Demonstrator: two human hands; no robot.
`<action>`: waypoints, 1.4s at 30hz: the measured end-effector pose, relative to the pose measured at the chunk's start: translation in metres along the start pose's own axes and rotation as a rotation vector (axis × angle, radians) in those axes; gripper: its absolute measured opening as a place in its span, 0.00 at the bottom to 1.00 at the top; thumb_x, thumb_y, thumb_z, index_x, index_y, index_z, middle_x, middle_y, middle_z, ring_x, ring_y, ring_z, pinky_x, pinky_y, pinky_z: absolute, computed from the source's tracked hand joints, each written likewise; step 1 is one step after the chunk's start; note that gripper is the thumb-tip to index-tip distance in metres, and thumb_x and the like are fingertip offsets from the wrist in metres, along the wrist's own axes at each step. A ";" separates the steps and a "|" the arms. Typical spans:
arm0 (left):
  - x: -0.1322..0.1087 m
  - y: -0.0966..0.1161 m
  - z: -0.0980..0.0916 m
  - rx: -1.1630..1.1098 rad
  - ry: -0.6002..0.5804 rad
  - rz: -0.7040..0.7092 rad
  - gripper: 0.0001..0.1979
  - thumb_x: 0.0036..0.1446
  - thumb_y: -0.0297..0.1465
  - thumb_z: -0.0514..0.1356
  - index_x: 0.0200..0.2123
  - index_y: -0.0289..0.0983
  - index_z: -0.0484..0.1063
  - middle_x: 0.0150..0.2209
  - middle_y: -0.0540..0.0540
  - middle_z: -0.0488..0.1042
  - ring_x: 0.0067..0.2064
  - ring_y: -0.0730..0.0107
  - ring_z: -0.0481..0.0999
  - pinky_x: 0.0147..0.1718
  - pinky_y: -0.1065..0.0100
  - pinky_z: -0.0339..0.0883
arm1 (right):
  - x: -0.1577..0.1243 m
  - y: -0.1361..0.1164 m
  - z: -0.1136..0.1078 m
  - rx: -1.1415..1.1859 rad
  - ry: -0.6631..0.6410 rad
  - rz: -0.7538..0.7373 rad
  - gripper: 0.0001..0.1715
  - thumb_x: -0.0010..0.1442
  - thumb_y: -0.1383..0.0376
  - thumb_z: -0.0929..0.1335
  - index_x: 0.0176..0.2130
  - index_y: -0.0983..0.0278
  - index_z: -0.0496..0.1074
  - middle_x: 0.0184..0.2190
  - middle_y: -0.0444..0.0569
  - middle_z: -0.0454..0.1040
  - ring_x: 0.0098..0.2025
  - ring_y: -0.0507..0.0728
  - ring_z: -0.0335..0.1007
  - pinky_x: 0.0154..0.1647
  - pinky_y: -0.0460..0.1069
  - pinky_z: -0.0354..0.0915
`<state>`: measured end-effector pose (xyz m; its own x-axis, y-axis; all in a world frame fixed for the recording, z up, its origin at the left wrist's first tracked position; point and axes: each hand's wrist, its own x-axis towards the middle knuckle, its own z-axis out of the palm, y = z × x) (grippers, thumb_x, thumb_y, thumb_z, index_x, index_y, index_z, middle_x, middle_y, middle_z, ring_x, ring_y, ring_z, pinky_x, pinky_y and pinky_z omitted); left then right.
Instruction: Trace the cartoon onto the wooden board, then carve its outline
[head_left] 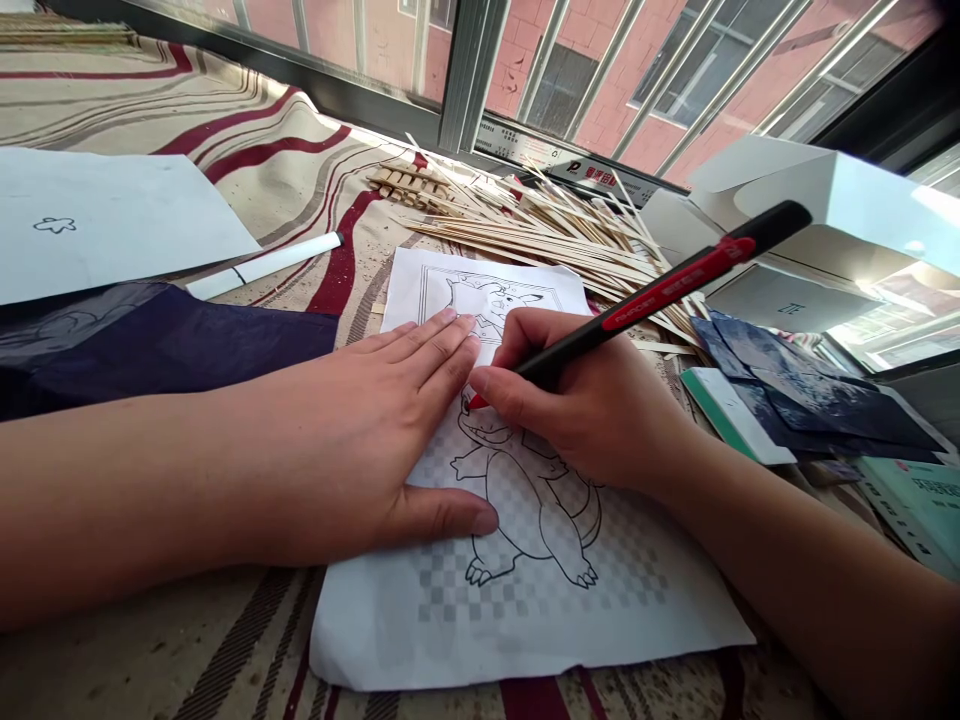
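A white sheet [525, 610] with a black outline drawing of a cartoon creature lies on a striped cloth. My left hand [367, 430] lies flat on the sheet's left part, fingers stretched out and pressing it down. My right hand [592, 400] is closed round a black and red pen [660, 290], whose red tip touches the drawing near the creature's head.
Dark blue carbon paper [150, 345] lies at the left, under a white sheet [112, 215] with a small doodle. A white marker [262, 265] lies beside them. Several thin bamboo strips [555, 235] are piled by the window. White boxes [810, 220], blue scraps and booklets sit at the right.
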<state>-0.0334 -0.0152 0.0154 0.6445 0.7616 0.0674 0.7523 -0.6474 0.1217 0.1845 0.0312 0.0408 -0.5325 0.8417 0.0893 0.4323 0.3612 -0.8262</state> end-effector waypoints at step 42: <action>0.002 -0.016 0.021 -0.013 0.081 0.075 0.58 0.66 0.69 0.38 0.80 0.28 0.47 0.82 0.32 0.41 0.83 0.48 0.45 0.80 0.56 0.38 | 0.001 0.000 0.003 -0.069 0.094 0.015 0.19 0.61 0.65 0.74 0.25 0.60 0.62 0.18 0.36 0.63 0.22 0.48 0.53 0.23 0.49 0.50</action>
<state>-0.0410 -0.0035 -0.0075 0.6855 0.7109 0.1570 0.7000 -0.7029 0.1262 0.1818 0.0306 0.0395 -0.4565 0.8800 0.1312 0.4909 0.3721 -0.7877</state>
